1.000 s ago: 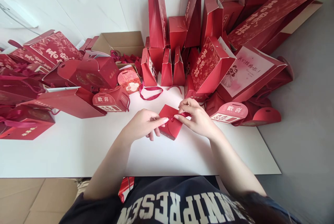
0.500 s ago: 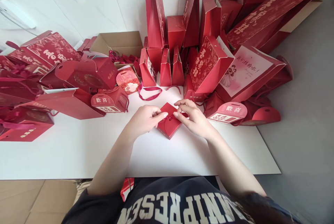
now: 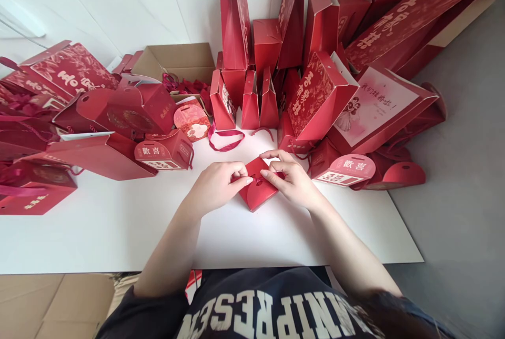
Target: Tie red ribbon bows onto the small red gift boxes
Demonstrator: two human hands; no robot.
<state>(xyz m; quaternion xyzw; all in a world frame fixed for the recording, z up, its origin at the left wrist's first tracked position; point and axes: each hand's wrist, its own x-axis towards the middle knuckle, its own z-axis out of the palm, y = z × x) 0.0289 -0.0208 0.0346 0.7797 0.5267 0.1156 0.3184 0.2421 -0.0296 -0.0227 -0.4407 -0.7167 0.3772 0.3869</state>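
A small red gift box (image 3: pixel 254 200) with a rounded flap lies on the white table in front of me, its corner turned toward me. A thin red ribbon (image 3: pixel 258 180) crosses its top, with a small loop or knot near the middle. At the box's left side my left hand (image 3: pixel 216 186) pinches the ribbon between thumb and finger. My right hand (image 3: pixel 292 178) is over the right side of the box, thumb and fingers closed on the ribbon there; its index finger reaches along the far corner. The ribbon's end under that hand is mostly hidden.
Red paper bags (image 3: pixel 323 97) and boxes crowd the back right, more boxes (image 3: pixel 163 152) the left. An open cardboard box (image 3: pixel 177 60) holds ribbons at the back. A loose ribbon loop (image 3: pixel 225 140) lies beyond my hands. A grey wall (image 3: pixel 465 181) borders the right.
My left hand has shifted slightly left and down along the ribbon. The box has turned slightly, and more of its flap shows. My right hand has stayed almost in place.
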